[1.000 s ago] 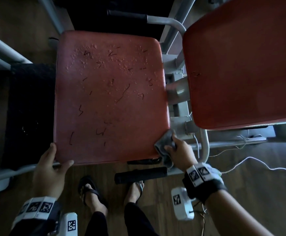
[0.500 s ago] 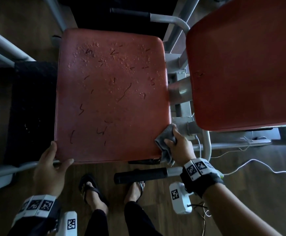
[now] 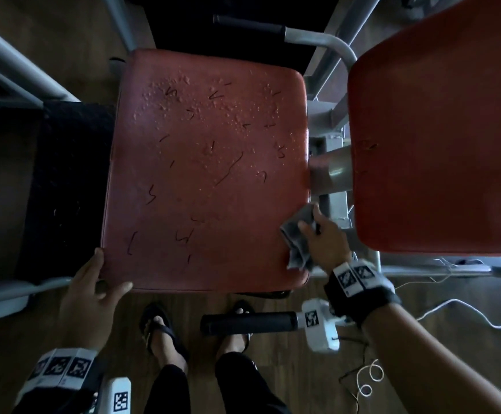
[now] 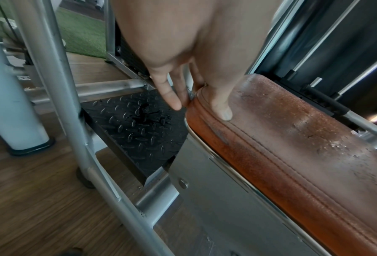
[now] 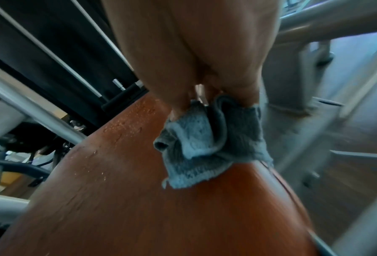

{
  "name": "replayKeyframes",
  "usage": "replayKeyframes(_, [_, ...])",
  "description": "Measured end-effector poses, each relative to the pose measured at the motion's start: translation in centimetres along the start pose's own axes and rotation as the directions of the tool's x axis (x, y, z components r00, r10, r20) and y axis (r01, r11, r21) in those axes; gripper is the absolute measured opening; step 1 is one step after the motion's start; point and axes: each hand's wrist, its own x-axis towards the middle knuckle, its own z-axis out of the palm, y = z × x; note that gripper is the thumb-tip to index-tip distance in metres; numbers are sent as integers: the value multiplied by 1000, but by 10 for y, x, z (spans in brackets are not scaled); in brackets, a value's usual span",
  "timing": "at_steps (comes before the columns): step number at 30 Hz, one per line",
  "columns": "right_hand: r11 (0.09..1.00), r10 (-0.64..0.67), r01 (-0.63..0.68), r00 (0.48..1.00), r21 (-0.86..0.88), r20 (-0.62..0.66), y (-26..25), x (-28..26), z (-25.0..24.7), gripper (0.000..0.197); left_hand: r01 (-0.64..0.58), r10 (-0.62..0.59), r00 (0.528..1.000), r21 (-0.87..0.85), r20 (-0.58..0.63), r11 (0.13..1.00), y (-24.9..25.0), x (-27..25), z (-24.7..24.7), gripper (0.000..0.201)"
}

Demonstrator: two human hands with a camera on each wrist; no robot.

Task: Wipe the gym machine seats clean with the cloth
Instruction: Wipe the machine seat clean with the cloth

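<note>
Holding grey cloth (image 3: 297, 234) bunched in right hand (image 3: 325, 242) fingers at seat (image 3: 207, 174) lower-right edge; dirty marks spread up-left of cloth. Left hand (image 3: 91, 297) clamps lower-left corner, farther from cloth.

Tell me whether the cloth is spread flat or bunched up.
Bunched up: the grey cloth sits in crumpled folds, pinched by the right hand at the seat edge.

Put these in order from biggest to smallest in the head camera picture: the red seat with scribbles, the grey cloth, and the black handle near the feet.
1. Red seat, by far the biggest.
2. Black handle.
3. Grey cloth, partly hidden by the right hand, so this ranking against the handle is unsure.
</note>
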Motion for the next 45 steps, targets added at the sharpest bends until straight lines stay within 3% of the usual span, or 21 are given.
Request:
replayKeyframes(4, [993, -41, 50, 995, 108, -87, -37, 53, -8, 51, 29, -29, 999, -17, -22, 999, 4, -5, 1, 79])
replayKeyframes(7, [990, -49, 58, 996, 126, -77, -37, 58, -4, 58, 53, -54, 998, -33, -22, 998, 8, -6, 0, 79])
replayKeyframes(12, [982, -183, 180, 982, -63, -52, -15, 38, 5, 64, 98, -99, 995, -42, -4, 994, 14, -6, -4, 78])
replayKeyframes(19, [917, -340, 297, 931, -266, -133, -48, 106, -3, 61, 59, -61, 998, -58, -33, 997, 5, -3, -1, 80])
replayKeyframes(22, [896, -368, 318, 922, -309, -118, -65, 132, -15, 69, 61, -64, 997, -70, -39, 996, 8, -4, 0, 79])
replayKeyframes(24, [891, -377, 321, 917, -320, -130, -72, 139, -18, 63, 32, -37, 998, -88, -48, 996, 8, -4, 0, 79])
replayKeyframes(28, [889, -393, 347, 913, -298, -109, -63, 125, -14, 58, 37, -41, 998, -104, -37, 994, 6, -3, 0, 81])
replayKeyframes(31, [837, -467, 398, 878, -376, -109, -50, 113, -4, 57, 61, -64, 998, -116, -28, 991, 3, -3, 0, 81])
replayKeyframes(34, [835, -432, 369, 899, -408, -70, -57, 121, -7, 56, 28, -32, 999, -127, -27, 991, 2, -1, 2, 81])
replayKeyframes(40, [895, -398, 371, 915, -247, -68, -78, 134, -24, 57, -27, 22, 999, -102, -43, 994, -2, -1, 4, 82])
replayKeyframes(45, [931, -316, 284, 942, -231, -116, -50, 105, -9, 59, -53, 47, 997, -83, -68, 995, -1, -3, 2, 82])
